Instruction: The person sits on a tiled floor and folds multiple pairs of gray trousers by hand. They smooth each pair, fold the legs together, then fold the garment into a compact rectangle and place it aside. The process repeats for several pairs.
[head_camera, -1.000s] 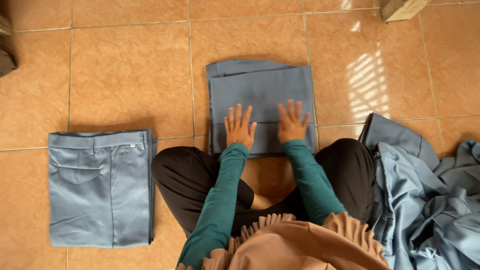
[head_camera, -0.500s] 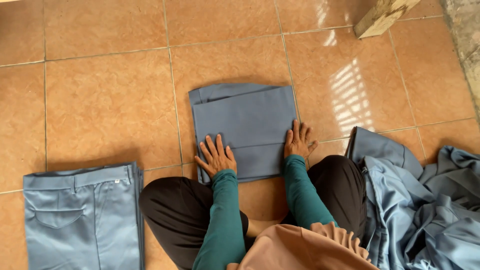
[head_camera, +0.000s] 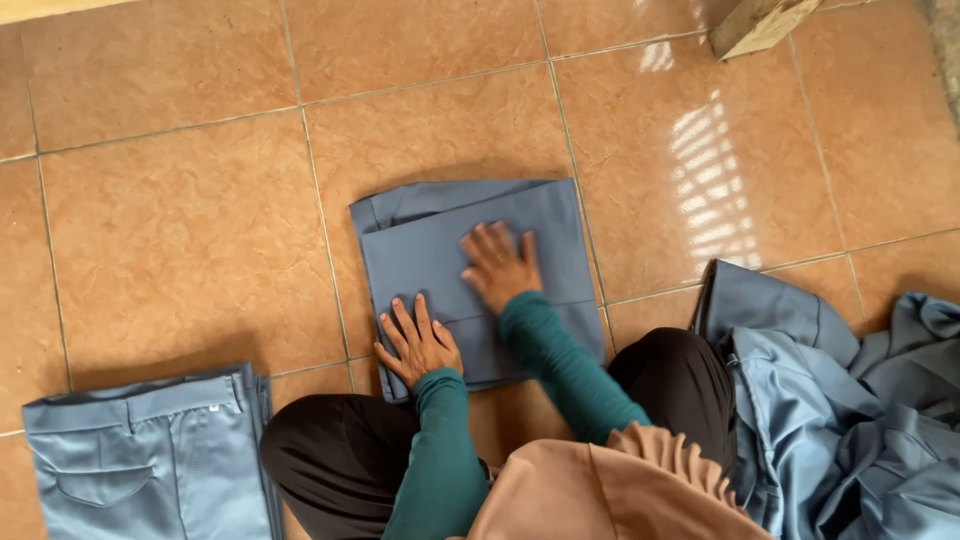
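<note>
Head view, both hands' fingers (head_camera: 412, 318) spread flat, folded trousers (head_camera: 430, 250)

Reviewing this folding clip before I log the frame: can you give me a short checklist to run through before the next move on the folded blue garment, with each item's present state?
1. Both hands on the folded blue garment: ok. The left hand lies flat on its near edge and the right hand on its middle.
2. Garment flat on the tiled floor: ok.
3. Edges squared: not ok, the far left corner shows offset layers.
4. Hands free of other items: ok, fingers spread, nothing gripped.
5. Finished folded trousers apart on the left: ok.
6. Unfolded blue pile apart on the right: ok.
</note>
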